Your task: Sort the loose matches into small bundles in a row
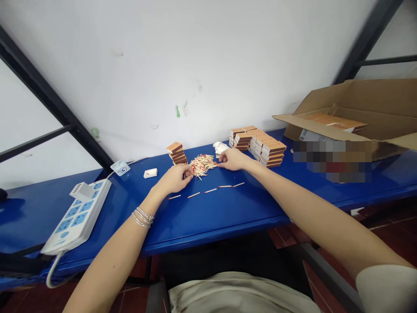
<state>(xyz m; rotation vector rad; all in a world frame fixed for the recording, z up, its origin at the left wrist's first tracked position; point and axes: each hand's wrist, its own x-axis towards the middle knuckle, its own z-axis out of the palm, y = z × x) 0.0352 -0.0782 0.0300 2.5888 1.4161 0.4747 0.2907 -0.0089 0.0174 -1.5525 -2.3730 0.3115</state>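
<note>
Clearly, in the head view, a heap of pale wooden, red-tipped matches (203, 164) lies on the glossy blue worktop (221, 208) between your hands. Your left hand (176, 177) is at its left edge, the grip curled nearly closed; whether it has hold of a match, one cannot tell. Your right hand (235, 159) is at the right edge, thumb and forefinger close together; what that grip has, if anything, is too small to tell. Nearer you, five single matches (193, 194) lie in a loose line. Beyond your left hand stands a short stack of orange-and-brown cardboard matchboxes (177, 153).
</note>
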